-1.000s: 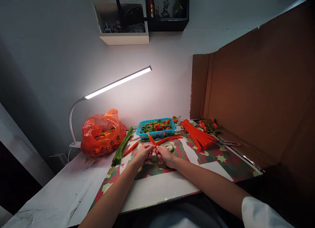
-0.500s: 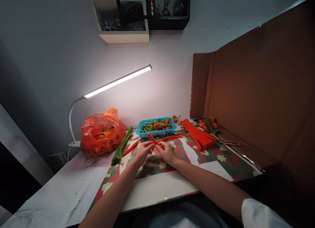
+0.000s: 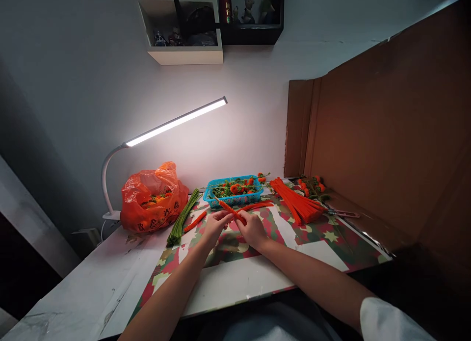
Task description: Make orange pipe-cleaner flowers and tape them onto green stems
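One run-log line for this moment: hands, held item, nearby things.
left hand: on slim fuzzy orange stick | right hand: gripping same stick | beyond: blue rectangular plastic basket | leftward: bundle of thin green stems

Over the desk (image 3: 243, 282), the left hand (image 3: 214, 226) and right hand (image 3: 254, 230) pinch an orange rod (image 3: 225, 205), its tip toward 10 o'clock. From them, a blue basket (image 3: 235, 200) of flowers (image 3: 234, 189) sits at 12, orange strips (image 3: 297, 201) at 2, green stems (image 3: 181, 223) at 9, a red bag (image 3: 147, 218) at 10, a lit lamp (image 3: 176, 122) at 11.

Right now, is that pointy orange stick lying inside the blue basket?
No, the left hand and right hand both hold the pointed orange stick.
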Demonstrator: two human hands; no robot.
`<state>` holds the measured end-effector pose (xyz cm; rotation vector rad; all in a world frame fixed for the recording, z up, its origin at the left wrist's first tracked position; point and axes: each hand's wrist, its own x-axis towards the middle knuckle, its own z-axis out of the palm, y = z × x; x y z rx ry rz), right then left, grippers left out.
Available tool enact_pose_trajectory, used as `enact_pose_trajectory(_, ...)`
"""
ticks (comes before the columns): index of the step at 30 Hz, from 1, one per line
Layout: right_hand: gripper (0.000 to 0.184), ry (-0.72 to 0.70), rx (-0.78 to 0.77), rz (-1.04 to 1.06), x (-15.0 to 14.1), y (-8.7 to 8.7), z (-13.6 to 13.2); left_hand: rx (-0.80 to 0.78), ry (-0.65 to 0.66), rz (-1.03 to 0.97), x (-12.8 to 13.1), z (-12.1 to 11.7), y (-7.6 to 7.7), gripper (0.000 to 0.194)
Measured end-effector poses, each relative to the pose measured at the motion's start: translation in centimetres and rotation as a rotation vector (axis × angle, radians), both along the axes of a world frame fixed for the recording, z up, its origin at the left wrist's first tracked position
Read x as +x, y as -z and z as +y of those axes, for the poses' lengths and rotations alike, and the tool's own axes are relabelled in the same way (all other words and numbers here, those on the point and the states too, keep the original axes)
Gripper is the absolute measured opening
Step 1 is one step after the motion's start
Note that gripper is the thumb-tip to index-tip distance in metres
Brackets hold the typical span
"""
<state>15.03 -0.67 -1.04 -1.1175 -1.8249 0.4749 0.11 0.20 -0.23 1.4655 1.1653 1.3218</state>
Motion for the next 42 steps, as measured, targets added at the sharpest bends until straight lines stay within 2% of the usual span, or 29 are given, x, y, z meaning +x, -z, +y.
enact_pose_trajectory(9, 0.022, 0.091, 0.088, -0.113, 0.0, -0.2, -0.4, -0.006, 0.011, -0.044, 0.3, -0.3, -0.1, 0.028)
enact_pose_trajectory(16, 0.022, 0.034, 0.054, -0.082, 0.0, -0.3, -0.5, 0.018, 0.033, -0.067, 0.3, -0.1, 0.0, 0.024)
enact_pose_trajectory(24, 0.03, -0.02, 0.003, -0.063, -0.1, -0.1, -0.2, 0.05, 0.04, -0.022, 0.0, 0.0, 0.2, 0.029)
enact_pose_trajectory(34, 0.029, 0.089, 0.036, -0.258, -0.5, 0.7, -0.3, 0.029, -0.067, 0.049, 0.0, 0.5, 1.3, 0.017)
enact_pose_trajectory(42, 0.027, 0.123, 0.015, -0.271, -0.7, 1.0, -0.3, -0.036, -0.118, 0.113, 0.5, 0.0, 1.1, 0.022)
